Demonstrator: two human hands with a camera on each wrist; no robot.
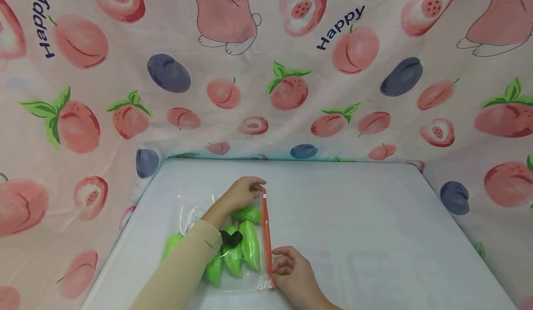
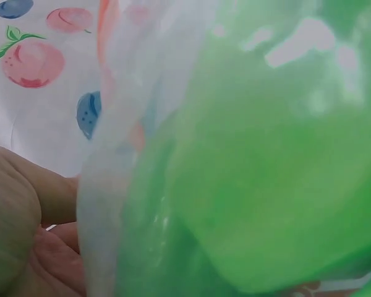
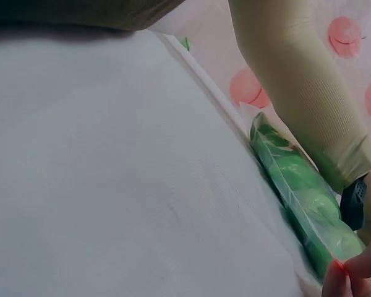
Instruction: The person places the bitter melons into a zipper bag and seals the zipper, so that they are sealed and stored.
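A clear zip bag (image 1: 267, 240) with an orange-red closure strip lies on the white table, the strip on its right side. Inside are several glossy green, elongated pieces (image 1: 250, 245) resembling peppers. My left hand (image 1: 244, 193) reaches over the bag and pinches the far end of the strip; in the left wrist view its thumb and fingers (image 2: 25, 216) meet the plastic edge, partly hidden behind it. At the near end of the strip, my right hand (image 1: 293, 273) pinches the corner, which the right wrist view shows between thumb and finger. Whether the closure is sealed cannot be told.
The white tabletop (image 1: 366, 222) extends to the right of the bag. A pink fruit-print cloth (image 1: 250, 69) hangs behind the table and along both sides. A dark band (image 1: 231, 238) sits at the left wrist, over the bag.
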